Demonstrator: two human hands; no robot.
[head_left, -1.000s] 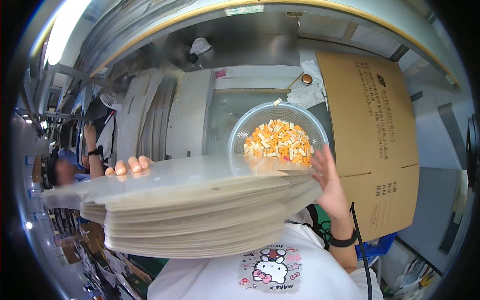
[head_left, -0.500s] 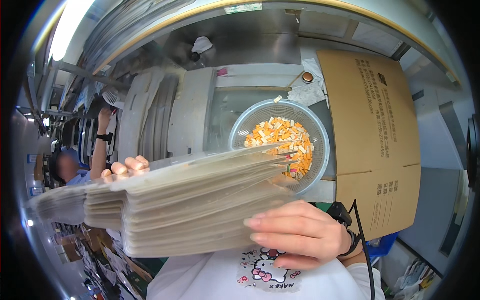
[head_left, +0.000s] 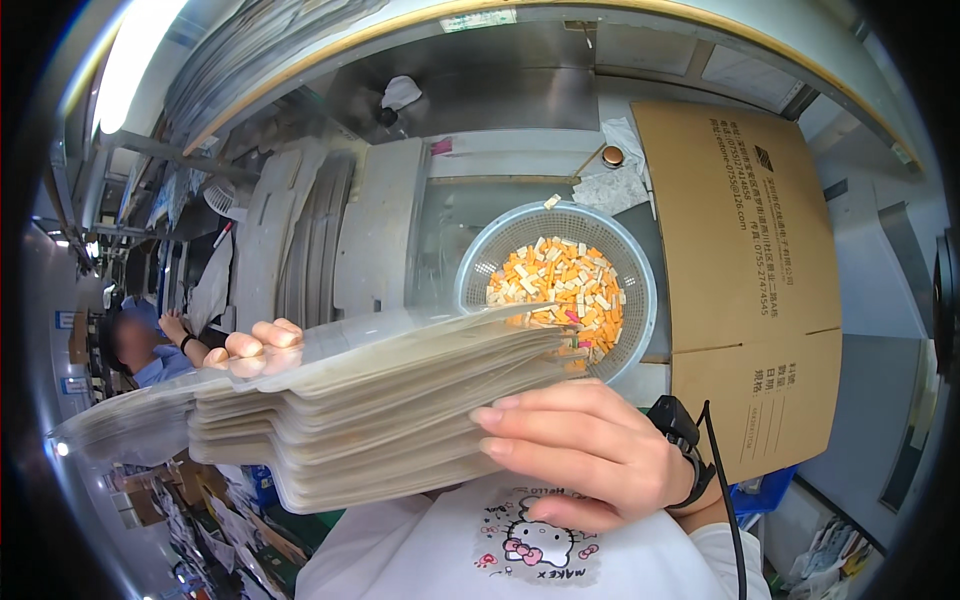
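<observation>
A thick stack of thin translucent plastic sheets [head_left: 400, 410] with stepped, cut-out edges is held up in front of my body, tilted, its layers fanned at the right end. My left hand [head_left: 256, 346] grips the stack's far left edge, fingers curled over the top sheet; its thumb is hidden. At the near right end, my right hand [head_left: 590, 450] rests its outstretched fingertips against the sheet edges, thumb lower and apart. Just beyond the stack's right tip is a round grey perforated basket [head_left: 638, 310], partly covered by it. Small orange and white pieces [head_left: 560, 275], with a few pink ones, lie inside.
A large cardboard box [head_left: 740, 270] stands to the right. Grey flat boards [head_left: 375, 230] lean at the back left. A round copper-coloured lid [head_left: 612, 156] and crumpled white paper [head_left: 612, 188] lie behind the basket. Another person [head_left: 150, 345] works at far left.
The stack has shifted slightly, its sheets spread a little differently. My right hand has moved a little left and up along the edges. The other person's arm has lowered.
</observation>
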